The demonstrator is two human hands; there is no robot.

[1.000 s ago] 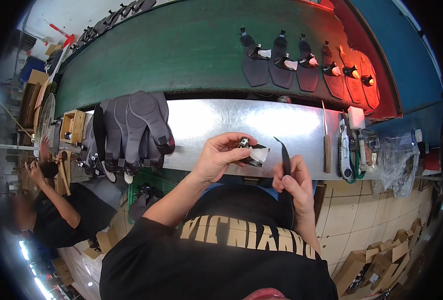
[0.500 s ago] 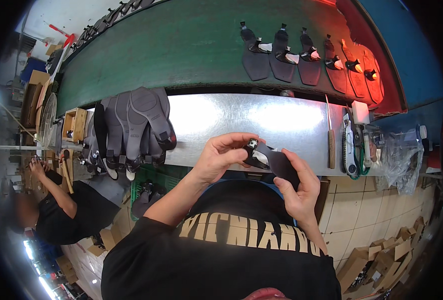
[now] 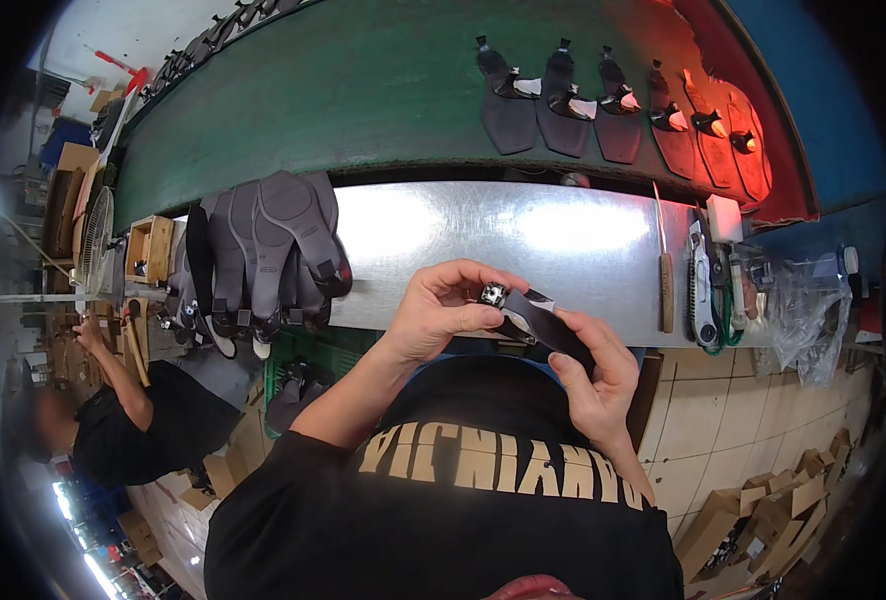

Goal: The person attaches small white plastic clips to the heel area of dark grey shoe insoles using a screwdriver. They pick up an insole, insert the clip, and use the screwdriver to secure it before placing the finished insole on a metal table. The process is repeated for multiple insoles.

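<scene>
Above the near edge of the metal worktop I hold a dark sandal with a black strap and a whitish lining patch. My left hand is closed on its heel end, thumb and fingers around a small black-and-silver piece. My right hand grips the wider front part between thumb and fingers. Part of the sole and strap is hidden behind my fingers. To the left, a pile of grey soles lies on the metal worktop.
Several dark sandals lie in a row on the green belt, some under red light. A wooden-handled tool, a utility knife and a plastic bag lie at the right. A co-worker is at the left, near a green crate.
The sandal has turned slightly in my hands, bringing the black-and-silver piece more into sight. Sandals on the belt have shifted slightly away. The co-worker's arm has moved.
</scene>
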